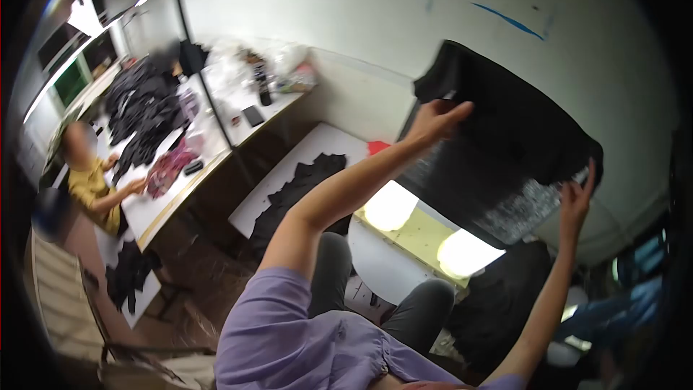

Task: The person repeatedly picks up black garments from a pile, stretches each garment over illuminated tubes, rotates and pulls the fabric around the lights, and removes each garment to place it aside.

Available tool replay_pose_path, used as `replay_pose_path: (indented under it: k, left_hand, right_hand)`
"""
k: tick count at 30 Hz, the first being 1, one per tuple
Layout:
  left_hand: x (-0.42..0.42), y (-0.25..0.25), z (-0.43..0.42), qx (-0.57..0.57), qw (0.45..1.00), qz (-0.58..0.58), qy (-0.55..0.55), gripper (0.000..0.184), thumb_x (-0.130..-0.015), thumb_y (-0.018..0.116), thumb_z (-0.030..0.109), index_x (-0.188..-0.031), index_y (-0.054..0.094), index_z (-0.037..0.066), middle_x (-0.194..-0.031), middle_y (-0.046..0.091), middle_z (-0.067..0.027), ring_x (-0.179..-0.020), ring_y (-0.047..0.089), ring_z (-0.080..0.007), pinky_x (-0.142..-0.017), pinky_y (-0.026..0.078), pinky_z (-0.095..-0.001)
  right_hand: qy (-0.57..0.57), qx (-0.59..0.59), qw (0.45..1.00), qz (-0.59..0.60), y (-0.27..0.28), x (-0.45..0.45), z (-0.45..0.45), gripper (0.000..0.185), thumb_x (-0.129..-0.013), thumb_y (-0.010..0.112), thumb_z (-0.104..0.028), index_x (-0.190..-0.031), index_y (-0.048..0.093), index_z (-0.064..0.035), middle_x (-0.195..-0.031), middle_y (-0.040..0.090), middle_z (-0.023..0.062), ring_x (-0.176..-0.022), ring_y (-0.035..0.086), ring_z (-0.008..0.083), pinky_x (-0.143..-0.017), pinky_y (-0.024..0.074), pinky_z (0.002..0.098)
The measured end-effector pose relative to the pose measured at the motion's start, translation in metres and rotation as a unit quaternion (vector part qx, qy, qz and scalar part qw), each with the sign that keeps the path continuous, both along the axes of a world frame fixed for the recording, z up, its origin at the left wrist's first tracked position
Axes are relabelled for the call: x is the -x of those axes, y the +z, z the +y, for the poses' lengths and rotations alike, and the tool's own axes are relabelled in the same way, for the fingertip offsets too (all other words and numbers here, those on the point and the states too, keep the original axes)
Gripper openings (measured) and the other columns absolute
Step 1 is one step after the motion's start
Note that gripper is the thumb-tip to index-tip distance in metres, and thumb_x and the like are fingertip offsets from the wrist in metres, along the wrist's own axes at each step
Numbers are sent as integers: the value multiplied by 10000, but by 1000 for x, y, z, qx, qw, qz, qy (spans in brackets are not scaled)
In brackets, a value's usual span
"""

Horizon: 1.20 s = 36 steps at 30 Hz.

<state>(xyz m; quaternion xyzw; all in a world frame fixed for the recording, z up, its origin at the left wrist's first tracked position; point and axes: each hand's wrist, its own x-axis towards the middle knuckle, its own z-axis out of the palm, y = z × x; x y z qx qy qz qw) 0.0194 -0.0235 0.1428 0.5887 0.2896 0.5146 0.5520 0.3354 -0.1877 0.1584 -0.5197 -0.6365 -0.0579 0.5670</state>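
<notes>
A piece of black cloth (pixel 516 112) is held up and spread in front of the wall, its upper edge curving and its lower part hanging down. My left hand (pixel 439 121) grips it near its left end, thumb pointing right and some fingers hidden. At the lower right corner, my right hand (pixel 575 198) pinches the cloth, with one finger stretched upward along its edge. Under the hanging cloth lies a pale yellow-green panel (pixel 427 237) with two bright round lights (pixel 390 206). A heap of black fabric (pixel 502 303) lies below my right forearm.
On the left, a person in a yellow top (pixel 97 191) handles maroon cloth (pixel 170 168) at a long white table (pixel 209 166). That table carries a pile of black garments (pixel 148 94), plastic bags and a phone (pixel 253 115). More black cloth (pixel 307 188) covers a lower white table (pixel 328 137).
</notes>
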Motion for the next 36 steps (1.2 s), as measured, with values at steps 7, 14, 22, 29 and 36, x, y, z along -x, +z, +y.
replay_pose_path:
  k: [7,14,22,29,36]
  left_hand:
    - [-10,36,17,68,991,-81,86,607,-695,724,547,-742,582,-41,-691,587,-115,-547,558,-183,-440,446,-301]
    - [-18,41,64,-90,969,10,231,342,-804,560,223,-880,597,-108,-771,631,-218,-651,647,-271,-490,504,-363]
    - [0,162,115,36,969,-202,135,380,-938,455,338,-1145,420,21,-1143,536,-210,-905,607,-359,-710,492,-515]
    - [-6,97,81,-388,829,362,177,493,-766,604,499,-1146,644,188,-1186,544,-113,-1209,363,-320,-961,308,-538]
    - [-31,88,114,-338,843,358,219,442,-763,607,521,-1002,713,165,-1120,559,-106,-1093,435,-289,-860,412,-412]
  right_hand:
    - [5,61,988,-143,10,-39,33,580,-821,373,88,-1362,431,-115,-1065,596,-4,-537,287,49,-486,262,217]
    - [31,143,978,-150,52,-99,42,469,-848,404,33,-1278,533,-103,-1221,571,134,-859,560,102,-696,424,201]
    - [-196,-63,973,-102,133,-186,125,378,-833,621,-274,-1033,596,46,-1005,612,258,-810,621,392,-734,511,437]
    - [-202,30,926,-319,121,-145,151,404,-878,610,-216,-1157,537,67,-1131,572,270,-957,599,357,-899,450,369]
    - [-199,280,902,-263,132,-38,102,415,-915,553,-295,-1127,592,60,-1118,608,228,-970,595,327,-906,437,371]
